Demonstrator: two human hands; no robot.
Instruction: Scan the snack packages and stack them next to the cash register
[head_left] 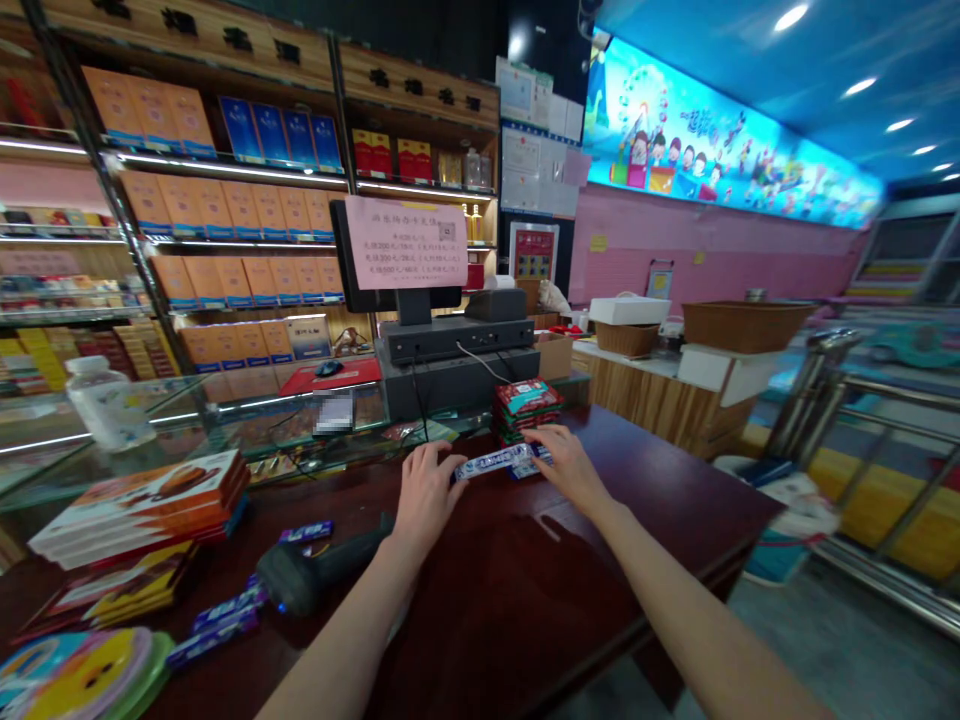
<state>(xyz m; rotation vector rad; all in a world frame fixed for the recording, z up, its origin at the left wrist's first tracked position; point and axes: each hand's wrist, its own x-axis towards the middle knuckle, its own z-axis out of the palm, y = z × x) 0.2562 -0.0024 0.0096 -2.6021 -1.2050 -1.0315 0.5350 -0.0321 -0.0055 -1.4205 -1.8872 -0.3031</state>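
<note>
1. The left hand (427,490) has its fingers together, pinching the left end of a long blue-and-white packet (491,463).
2. The right hand (568,462) lies over the packet's right end, fingers slightly apart; I cannot tell whether they grip it.
3. The packet lies on the dark red counter (540,580), just in front of 1 stack of red-and-green packs (525,403).
4. A dark scanner (315,575) lies near the left forearm.

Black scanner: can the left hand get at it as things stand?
Probably yes: the black scanner lies uncovered on the counter beside the left forearm, though the left hand rests on the blue strip packet.
</note>
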